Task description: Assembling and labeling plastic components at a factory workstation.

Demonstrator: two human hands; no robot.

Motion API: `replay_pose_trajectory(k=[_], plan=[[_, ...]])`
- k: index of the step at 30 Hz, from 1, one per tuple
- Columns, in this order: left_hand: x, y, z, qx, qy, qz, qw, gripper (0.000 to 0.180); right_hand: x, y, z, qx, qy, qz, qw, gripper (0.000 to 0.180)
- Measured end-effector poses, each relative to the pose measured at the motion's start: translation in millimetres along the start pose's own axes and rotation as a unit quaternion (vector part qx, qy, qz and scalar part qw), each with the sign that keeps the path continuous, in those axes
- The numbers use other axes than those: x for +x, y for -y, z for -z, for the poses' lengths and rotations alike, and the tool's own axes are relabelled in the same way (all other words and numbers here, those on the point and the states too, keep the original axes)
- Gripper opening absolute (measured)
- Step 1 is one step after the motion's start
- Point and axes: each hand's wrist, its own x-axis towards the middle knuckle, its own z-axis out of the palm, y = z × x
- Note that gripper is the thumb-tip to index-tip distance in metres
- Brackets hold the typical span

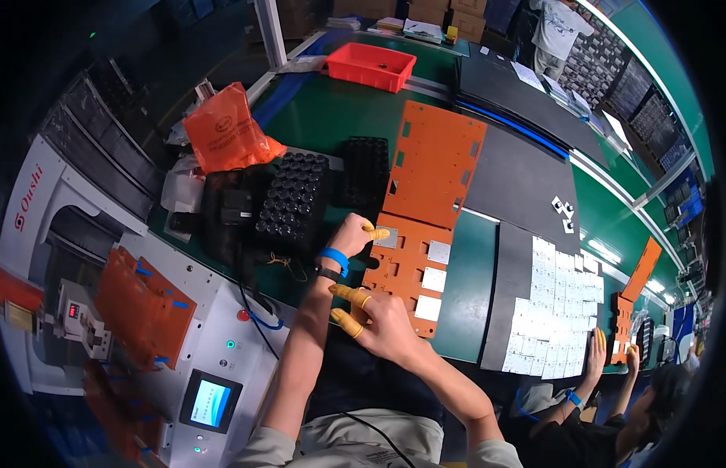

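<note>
In front of me lies an orange fixture board [402, 269] with its lid [434, 160] folded back behind it. Three white plates [434, 279] sit along its right side. My left hand [353, 235], with yellow finger cots and a blue wristband, has its fingertips closed at another white plate [387, 238] in the upper left of the board. The underside of that grip is hidden. Nearer to me, my right hand [382, 324] hovers by the board's left edge. Its yellow-capped fingers are apart, and I see nothing between them.
Left of the board stand black trays of round parts [292, 195] and an orange bag [226, 129]. A machine with a small screen [209, 402] is at the left. Many white plates [554, 308] cover a dark mat at right, where another person's hands [597, 355] work. A red bin [370, 66] sits behind.
</note>
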Motion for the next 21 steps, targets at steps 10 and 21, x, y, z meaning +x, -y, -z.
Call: replay_pose_trajectory(k=[10, 21], plan=[[1, -1, 3, -0.001, 0.019, 0.013, 1.000, 0.024, 41, -142, 18, -0.181, -0.102, 0.038, 0.978, 0.028], [-4, -7, 6, -0.006, 0.062, 0.070, 0.996, 0.019, 40, -130, -6, -0.154, -0.128, -0.066, 0.978, 0.020]])
